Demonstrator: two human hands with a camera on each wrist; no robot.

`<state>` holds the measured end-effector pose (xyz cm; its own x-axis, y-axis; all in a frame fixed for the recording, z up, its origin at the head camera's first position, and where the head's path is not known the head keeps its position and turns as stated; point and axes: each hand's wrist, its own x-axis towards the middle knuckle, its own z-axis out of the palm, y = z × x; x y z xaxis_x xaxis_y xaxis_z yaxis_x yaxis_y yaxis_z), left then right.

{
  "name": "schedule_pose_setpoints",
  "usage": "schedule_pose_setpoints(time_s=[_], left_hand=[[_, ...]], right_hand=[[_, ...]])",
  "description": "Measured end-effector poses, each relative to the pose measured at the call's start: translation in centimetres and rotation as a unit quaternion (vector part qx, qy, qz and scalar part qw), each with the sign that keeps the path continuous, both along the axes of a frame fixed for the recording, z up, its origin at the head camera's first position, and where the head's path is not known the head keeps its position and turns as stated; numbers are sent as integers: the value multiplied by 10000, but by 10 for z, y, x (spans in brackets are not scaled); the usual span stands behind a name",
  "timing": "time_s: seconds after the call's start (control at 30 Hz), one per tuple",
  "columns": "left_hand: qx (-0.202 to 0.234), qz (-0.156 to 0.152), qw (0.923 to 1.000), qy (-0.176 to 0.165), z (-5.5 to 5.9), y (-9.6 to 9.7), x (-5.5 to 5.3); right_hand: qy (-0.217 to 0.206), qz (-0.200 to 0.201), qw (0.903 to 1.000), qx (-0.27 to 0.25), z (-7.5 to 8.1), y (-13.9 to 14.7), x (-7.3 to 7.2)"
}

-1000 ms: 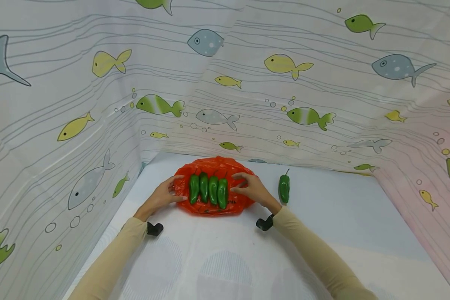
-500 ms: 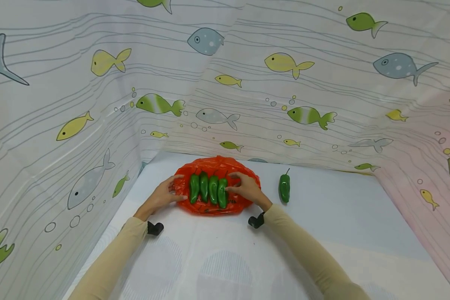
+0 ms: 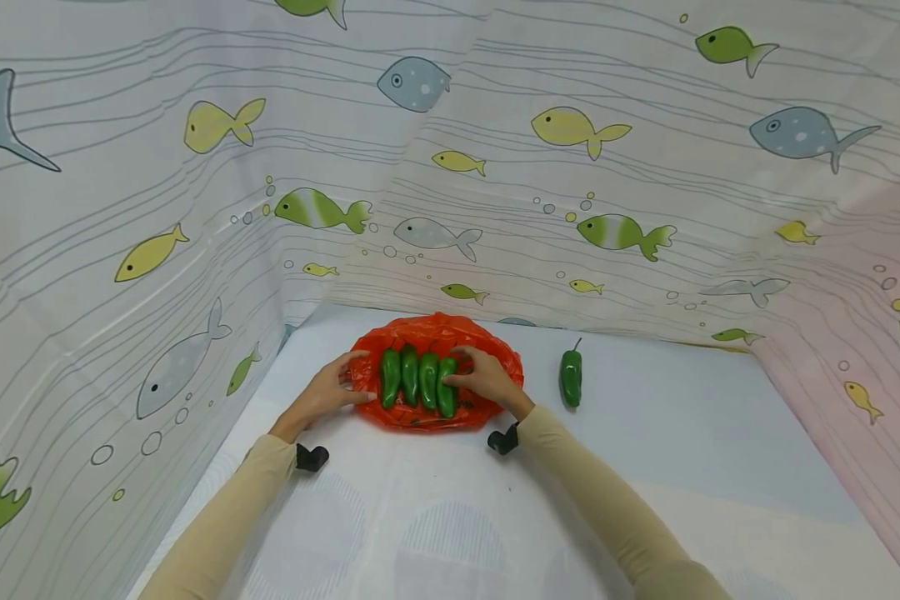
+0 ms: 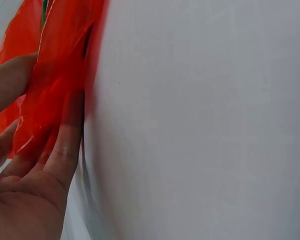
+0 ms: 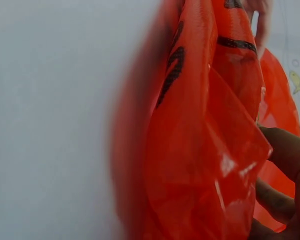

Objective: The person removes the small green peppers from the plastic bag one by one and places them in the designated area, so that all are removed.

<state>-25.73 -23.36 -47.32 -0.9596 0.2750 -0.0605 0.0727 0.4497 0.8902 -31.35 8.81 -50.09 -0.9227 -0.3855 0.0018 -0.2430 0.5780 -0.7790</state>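
Several green peppers [image 3: 410, 377] lie side by side on a crumpled red plastic bag [image 3: 423, 422] near the back of the table. My left hand [image 3: 322, 395] rests at the bag's left edge, thumb and index finger spread apart. Red film covers parts of its fingers in the left wrist view. My right hand [image 3: 491, 382] reaches over the bag from the right, its thumb touching the rightmost pepper [image 3: 447, 404] and its index finger near that pepper's top. The right wrist view shows its thumb at the film's edge; the peppers are hidden there.
One more green pepper [image 3: 571, 379] lies apart on the white table [image 3: 645, 433], right of the bag. A fish-patterned sheet [image 3: 510, 200] rises behind and at both sides. Black wrist mounts [image 3: 502, 439] stick out below the hands.
My right hand has moved left until its thumb meets the rightmost pepper. My left hand and the row of peppers have stayed in place.
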Motion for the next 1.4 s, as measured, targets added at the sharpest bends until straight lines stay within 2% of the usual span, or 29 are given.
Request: schedule_pose_setpoints(time_s=[0.1,0.27,0.37,0.63,0.87,1.2,1.4], left_hand=[[13,48,9999,-103,-7,-1,-5],[8,99,9999,-27,-28,-6,-17],[-43,120,9999,35,-34,-8,-20],[-80,160,9998,56,-34,-8,-21],[-37,115,9998,133,-33,-9,-21],[-109,194,9997,-28,-35,-10,-22],[-107,123,9999,2,-34,-10,-22]], right_hand=[[-22,38,10000,-42,0,-1,0],[-33,-31,10000,-47,-1,-1,-1],[-59,-82,9999,-97,-1,-1,0],[-232,-115,9982,-548,7,1,3],[-318,-2,9974,-651,13,2,3],[-484,186,9935,-1016,18,4,8],[-648,200,9899,-1243,19,7,11]])
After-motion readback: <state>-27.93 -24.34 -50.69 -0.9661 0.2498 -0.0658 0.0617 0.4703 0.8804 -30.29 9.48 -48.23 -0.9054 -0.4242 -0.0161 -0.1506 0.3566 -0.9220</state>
